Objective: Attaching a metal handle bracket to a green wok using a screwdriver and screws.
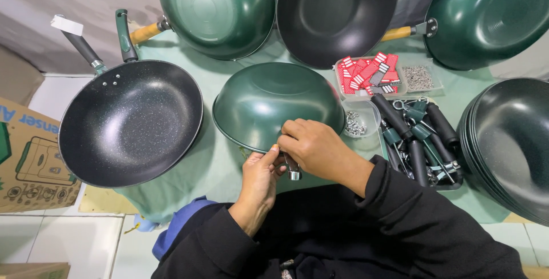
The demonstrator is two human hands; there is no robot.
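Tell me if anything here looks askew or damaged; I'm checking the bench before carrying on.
Nothing looks damaged or spilled. The green pan lies upside down without a handle, both hands at its near rim: the left hand and right hand pinch a small metal bracket. Loose handles sit piled in their tray.

Both hands, left hand [260, 179] and right hand [309, 144], hold a metal bracket [293, 170] at the green wok [274, 104] rim.

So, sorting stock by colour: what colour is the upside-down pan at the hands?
Dark green, glossy: the upturned pan, clearest in the head view.
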